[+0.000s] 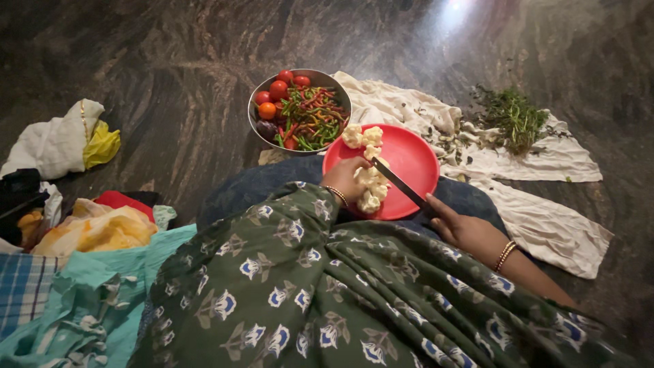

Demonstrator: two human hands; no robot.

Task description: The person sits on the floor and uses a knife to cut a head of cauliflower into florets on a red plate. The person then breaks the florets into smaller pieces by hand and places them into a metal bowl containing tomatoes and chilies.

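Observation:
A red plate (pixel 412 157) rests on my lap with pale cauliflower florets (pixel 362 136) at its left rim. My left hand (pixel 346 178) grips a cauliflower piece (pixel 371 185) over the plate's near-left edge. My right hand (pixel 463 228) holds a dark knife (pixel 398 182) by the handle, its blade angled up-left and touching the cauliflower. Both wrists wear gold bangles. A green patterned cloth covers my lap below the hands.
A steel bowl (pixel 262 142) of tomatoes, green and red chillies sits behind the plate. A white cloth (pixel 545 228) with a heap of green herbs (pixel 514 119) lies at right. Bags, cloths and a teal fabric pile up at left on the dark stone floor.

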